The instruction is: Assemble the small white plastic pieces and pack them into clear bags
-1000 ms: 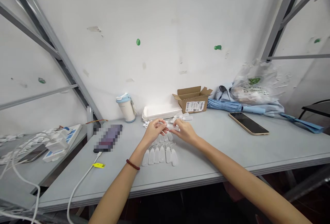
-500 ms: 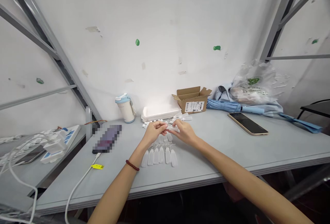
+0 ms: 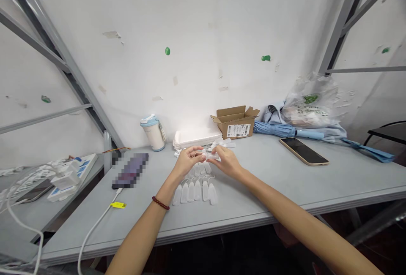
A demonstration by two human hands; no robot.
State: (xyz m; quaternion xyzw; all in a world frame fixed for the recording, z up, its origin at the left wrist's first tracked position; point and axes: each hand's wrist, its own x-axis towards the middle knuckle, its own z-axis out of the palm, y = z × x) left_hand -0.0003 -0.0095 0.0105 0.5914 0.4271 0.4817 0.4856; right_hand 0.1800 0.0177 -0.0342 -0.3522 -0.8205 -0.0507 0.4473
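Over the middle of the table, a small translucent plastic bottle (image 3: 212, 156) lies sideways between my hands. My right hand (image 3: 226, 162) pinches it between thumb and fingers. At its left end, the thumb and fingers of my left hand (image 3: 187, 161) close on a small white piece, mostly hidden by the fingertips. Below my hands, several similar flat bottles (image 3: 190, 191) with thin bent tips lie in a row. A second row (image 3: 201, 168) lies behind them, partly covered by my hands. Small white parts (image 3: 177, 152) and more bottles (image 3: 229, 143) are scattered beyond my hands.
Behind the hands lie a white foam tray (image 3: 196, 139) and an open cardboard box (image 3: 236, 125). A cup (image 3: 154, 134) and a charging phone (image 3: 130, 171) are on the left. At right are another phone (image 3: 303, 151), a blue umbrella (image 3: 277, 129) and a plastic bag (image 3: 312, 106).
My left fingers have shifted slightly, with the index finger lifted a little more. More of the bottle shows between the hands. The whole view has moved slightly.
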